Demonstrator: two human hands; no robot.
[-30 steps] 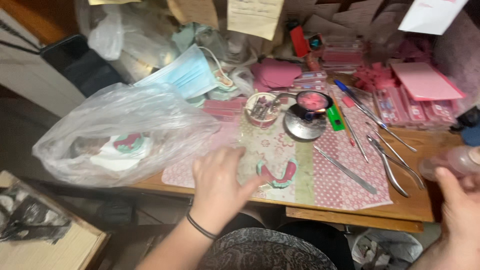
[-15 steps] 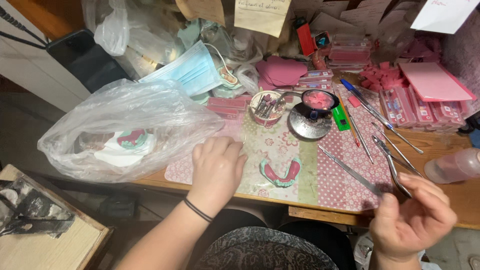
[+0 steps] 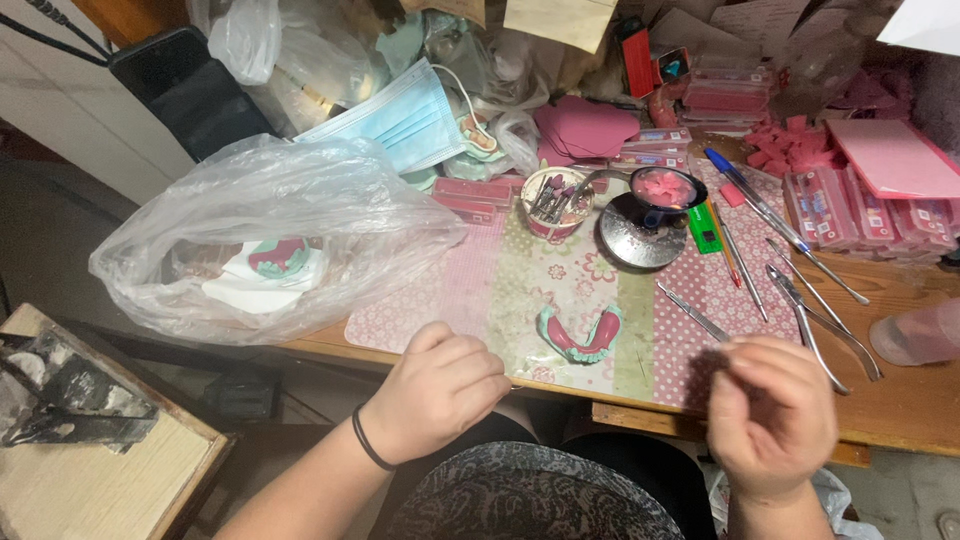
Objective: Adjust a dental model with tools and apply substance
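At the front edge of the cluttered tabletop [image 3: 930, 410], in the head view, we curl our left hand [image 3: 437, 390] into an empty fist beside the green-and-pink denture model [image 3: 580, 335]; our right hand [image 3: 775, 420], fingers bunched, holds nothing we can make out. The model lies untouched on the patterned mat [image 3: 590, 280], tools [image 3: 800, 300] unused.

The one camera sits on my head, looking steeply down and forward over the near edge of my workbench [image 3: 920, 420]. It is close, taking in my lap up to the cluttered far edge.
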